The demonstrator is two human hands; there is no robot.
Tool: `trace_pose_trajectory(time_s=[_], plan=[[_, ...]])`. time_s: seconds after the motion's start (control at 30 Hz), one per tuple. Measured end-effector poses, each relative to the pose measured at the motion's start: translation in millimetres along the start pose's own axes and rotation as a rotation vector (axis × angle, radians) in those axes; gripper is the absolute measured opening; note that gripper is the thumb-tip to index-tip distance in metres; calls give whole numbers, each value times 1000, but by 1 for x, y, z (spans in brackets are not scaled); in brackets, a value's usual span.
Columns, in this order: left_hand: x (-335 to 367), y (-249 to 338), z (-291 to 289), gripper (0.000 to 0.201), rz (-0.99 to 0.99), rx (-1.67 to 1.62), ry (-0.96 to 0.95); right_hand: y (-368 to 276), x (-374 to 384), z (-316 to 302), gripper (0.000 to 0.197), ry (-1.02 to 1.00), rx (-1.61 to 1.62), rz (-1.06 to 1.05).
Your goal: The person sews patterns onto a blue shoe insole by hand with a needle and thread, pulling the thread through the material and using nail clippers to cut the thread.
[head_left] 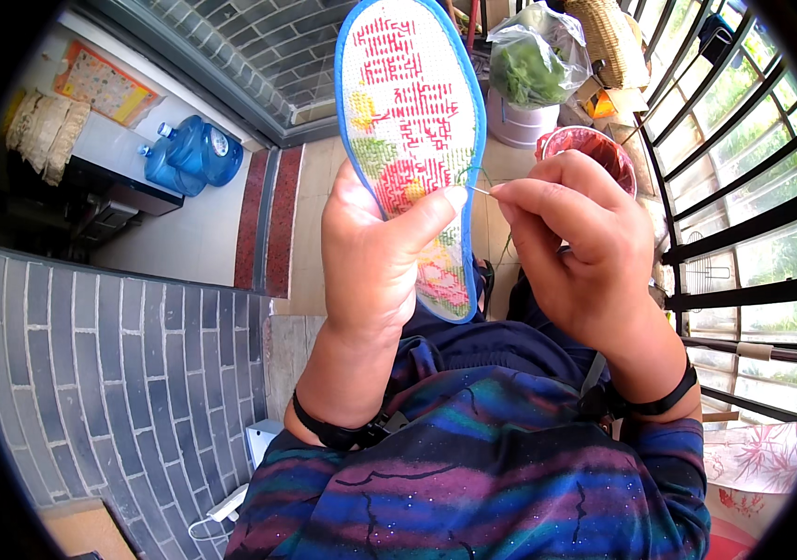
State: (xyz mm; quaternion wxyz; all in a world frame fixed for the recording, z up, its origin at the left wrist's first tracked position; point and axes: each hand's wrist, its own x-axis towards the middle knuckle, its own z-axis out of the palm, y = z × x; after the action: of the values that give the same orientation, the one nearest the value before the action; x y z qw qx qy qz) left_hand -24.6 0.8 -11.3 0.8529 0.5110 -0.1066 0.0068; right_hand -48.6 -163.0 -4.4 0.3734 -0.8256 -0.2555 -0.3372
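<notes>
My left hand (372,245) is closed round an embroidered insole (417,112), with the thumb pressed on its stitched face. Blue binding edges the white insole, which carries red line stitching and yellow, green and pink patterns. It stands tilted above my lap, its wider end away from me. To its right, my right hand (587,229) pinches a thin needle (482,190) between thumb and forefinger. The needle reaches the insole's right edge beside my left thumb tip; whether its point is in the cloth cannot be made out. Dark green thread (471,174) loops near that edge.
Beyond my hands stand a white bucket (513,126) topped by a plastic bag of greens (534,61) and a red-lined bin (594,149). Black window bars (744,219) run along the right. A grey brick wall (118,364) and blue water jugs (198,154) are on the left.
</notes>
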Motion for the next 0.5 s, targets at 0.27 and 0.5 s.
trace_pose_trajectory(time_s=[0.27,0.5], plan=[[-1,0,0,39,-1,16,7,-3,1,0,15,-9,34,24],[-1,0,-2,38,-4,21,8,-2,1,0,15,-10,33,5]])
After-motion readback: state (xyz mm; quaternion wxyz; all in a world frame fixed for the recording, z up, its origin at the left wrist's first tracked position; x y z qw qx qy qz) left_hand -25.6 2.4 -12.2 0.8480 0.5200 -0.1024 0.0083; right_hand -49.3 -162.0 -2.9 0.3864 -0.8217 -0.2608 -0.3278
